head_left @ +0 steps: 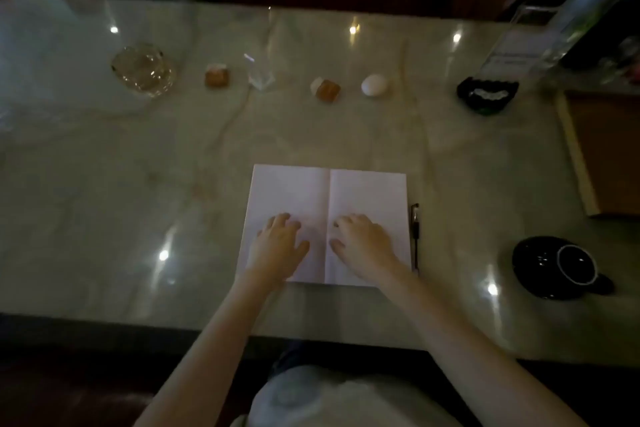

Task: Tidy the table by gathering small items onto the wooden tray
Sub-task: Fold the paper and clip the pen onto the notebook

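My left hand [278, 246] and my right hand [363, 244] rest flat, fingers spread, on the two pages of an open white notebook [367, 191] near the table's front edge. Neither hand holds anything. A black pen [415, 229] lies just right of the notebook. Across the far side of the table sit an amber stone [217, 75], a clear crystal block [259, 74], a second amber stone [326, 90] and a white egg-shaped stone [374, 84]. The wooden tray [576, 156] lies at the right edge, partly cut off.
A clear glass dish [143, 69] stands at the far left. A dark beaded bracelet [487, 94] lies left of the tray. A black cup on a black saucer [557, 267] sits at the near right. A tall clear bottle [554, 24] leans at the far right.
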